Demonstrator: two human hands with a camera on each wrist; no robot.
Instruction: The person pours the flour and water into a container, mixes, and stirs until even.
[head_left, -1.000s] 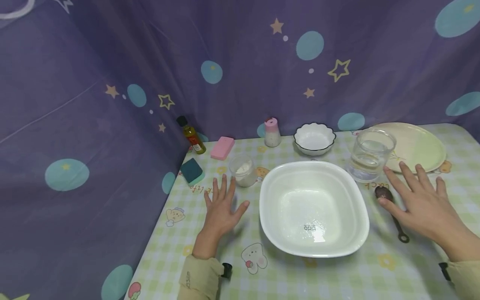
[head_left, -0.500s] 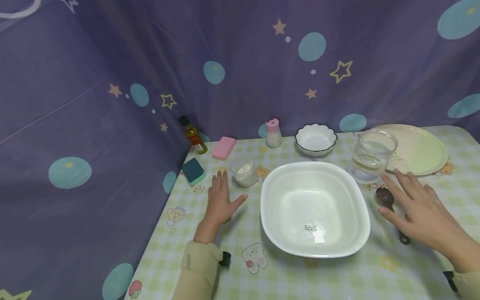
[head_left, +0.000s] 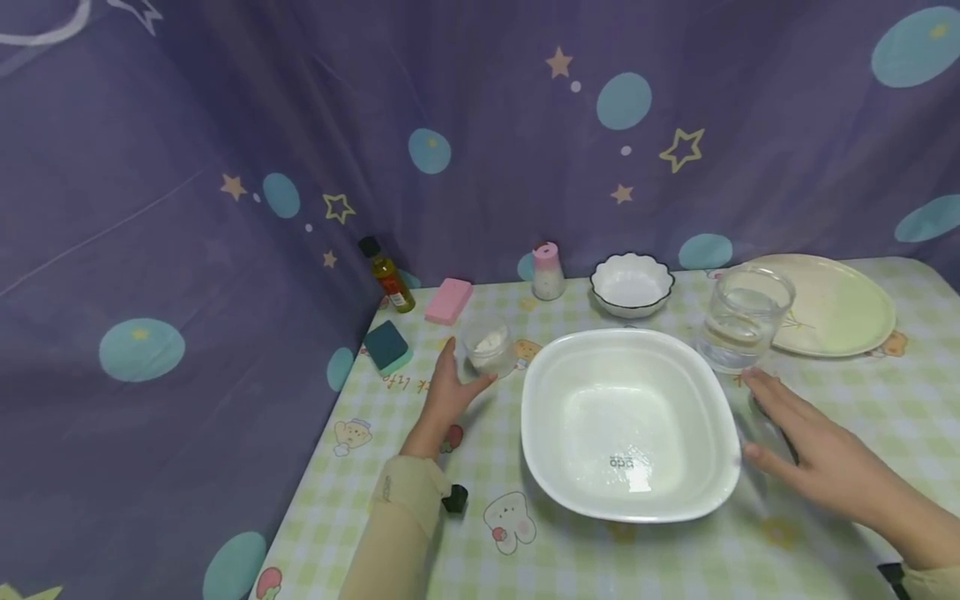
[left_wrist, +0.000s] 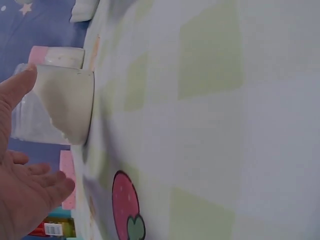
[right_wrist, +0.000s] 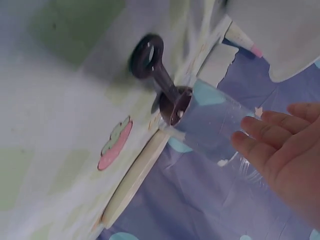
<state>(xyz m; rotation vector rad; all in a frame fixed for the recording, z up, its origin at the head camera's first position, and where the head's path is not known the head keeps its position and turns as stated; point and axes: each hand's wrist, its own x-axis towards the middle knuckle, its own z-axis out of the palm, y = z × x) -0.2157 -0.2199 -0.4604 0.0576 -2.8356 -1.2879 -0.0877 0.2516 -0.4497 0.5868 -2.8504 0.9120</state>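
Observation:
My left hand [head_left: 447, 392] reaches toward a small clear cup of white powder [head_left: 489, 348], thumb and fingers spread apart. In the left wrist view its thumb [left_wrist: 19, 86] overlaps the cup [left_wrist: 70, 107]; contact cannot be told. My right hand [head_left: 817, 454] hovers above a dark brown spoon, fingers extended, right of a large white basin [head_left: 626, 417]. The hand hides most of that spoon in the head view, but its ring-ended handle and bowl show in the right wrist view, as the spoon [right_wrist: 162, 82]. A clear glass of water [head_left: 742, 321] stands just beyond the right fingertips.
Along the back stand an oil bottle [head_left: 390, 279], a pink sponge [head_left: 448, 301], a pink-topped shaker [head_left: 547, 273] and a scalloped white bowl [head_left: 632, 283]. A green sponge [head_left: 387, 346] lies at left, a pale oval plate [head_left: 847, 308] at back right. A curtain [head_left: 480, 208] hangs behind.
My left hand has turned edge-on and moved up to the powder cup. My right hand has shifted left toward the basin, its fingers drawn closer together and now covering more of the spoon.

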